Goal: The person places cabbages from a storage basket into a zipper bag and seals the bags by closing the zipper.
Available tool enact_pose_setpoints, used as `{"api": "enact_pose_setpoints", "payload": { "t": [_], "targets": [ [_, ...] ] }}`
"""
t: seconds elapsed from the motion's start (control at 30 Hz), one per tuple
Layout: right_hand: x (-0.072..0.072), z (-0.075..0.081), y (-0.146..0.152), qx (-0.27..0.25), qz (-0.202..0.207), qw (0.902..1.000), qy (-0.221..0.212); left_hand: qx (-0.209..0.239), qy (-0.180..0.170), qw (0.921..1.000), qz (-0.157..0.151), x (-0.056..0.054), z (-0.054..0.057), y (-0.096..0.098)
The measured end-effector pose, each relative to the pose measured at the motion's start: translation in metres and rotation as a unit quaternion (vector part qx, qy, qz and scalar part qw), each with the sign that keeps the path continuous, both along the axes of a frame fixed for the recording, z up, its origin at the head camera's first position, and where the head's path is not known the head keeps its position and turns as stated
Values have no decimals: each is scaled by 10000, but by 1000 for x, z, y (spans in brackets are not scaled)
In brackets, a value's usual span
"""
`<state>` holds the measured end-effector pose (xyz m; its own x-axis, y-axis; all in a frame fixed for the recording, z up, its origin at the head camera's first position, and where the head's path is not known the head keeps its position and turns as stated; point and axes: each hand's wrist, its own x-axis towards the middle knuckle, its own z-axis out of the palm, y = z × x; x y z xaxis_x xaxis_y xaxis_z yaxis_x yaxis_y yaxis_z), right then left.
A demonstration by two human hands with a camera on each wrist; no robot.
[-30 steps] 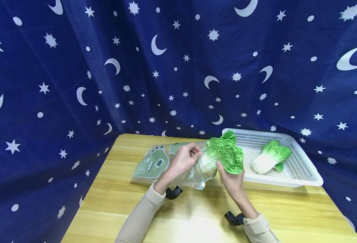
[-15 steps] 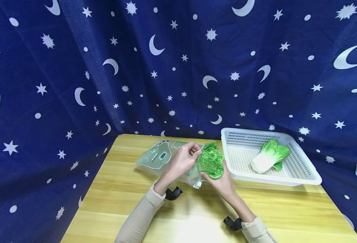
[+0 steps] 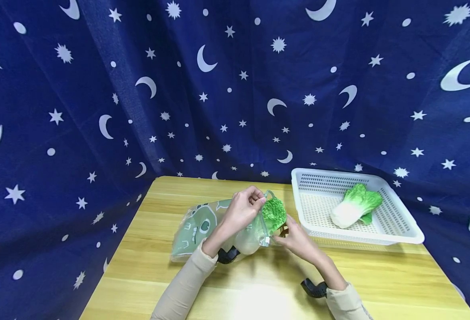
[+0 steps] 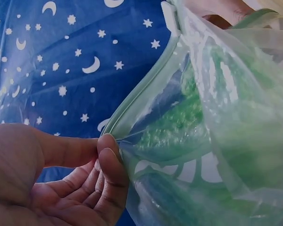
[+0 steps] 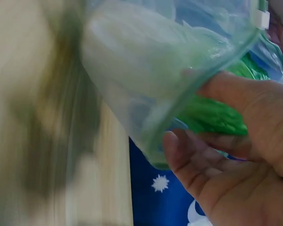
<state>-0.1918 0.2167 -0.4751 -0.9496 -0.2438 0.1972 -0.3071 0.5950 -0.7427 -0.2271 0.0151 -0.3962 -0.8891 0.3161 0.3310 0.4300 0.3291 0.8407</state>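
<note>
A clear slider zip bag (image 3: 197, 224) with a green cartoon print lies on the table, its mouth facing right. Most of a Chinese cabbage (image 3: 274, 213) is inside, pale base deep in the bag and green leafy end at the mouth. My left hand (image 3: 240, 211) pinches the bag's zip edge between thumb and fingertips, as the left wrist view also shows. At the opening, my right hand (image 3: 299, 242) curves round the leafy end. In the right wrist view its thumb (image 5: 226, 89) crosses the rim, the tip showing through the film. The white slider (image 3: 265, 240) sits at the near corner.
A white perforated plastic basket (image 3: 412, 233) stands at the right rear of the wooden table (image 3: 379, 275). Another Chinese cabbage (image 3: 352, 208) lies in it. A dark blue curtain (image 3: 251, 124) with moons and stars hangs behind the table.
My right hand has moved the cabbage leftward into the bag, so only its leafy end shows at the mouth. The bag has bulged toward me. My left hand keeps its pinch on the edge.
</note>
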Motion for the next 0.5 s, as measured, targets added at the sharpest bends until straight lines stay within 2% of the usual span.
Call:
{"api": "enact_pose_setpoints", "payload": {
  "t": [0.13, 0.27, 0.37, 0.43, 0.5],
  "targets": [
    [-1, 3, 9, 81, -8, 9995, -318, -1, 17, 10000, -14, -1, 0, 0],
    [-1, 4, 14, 323, -469, 9973, -469, 0, -19, 10000, -29, 0, 0, -1],
    [0, 4, 15, 487, -839, 9925, -744, 13, -20, 10000, -8, 1, 1, -2],
    [1, 2, 15, 622, -826, 9896, -1003, 5, -4, 10000, 0, 1, 1, -2],
    [3, -1, 13, 672, -588, 9876, -1292, 5, -9, 10000, -7, 1, 2, -3]
  ]
}}
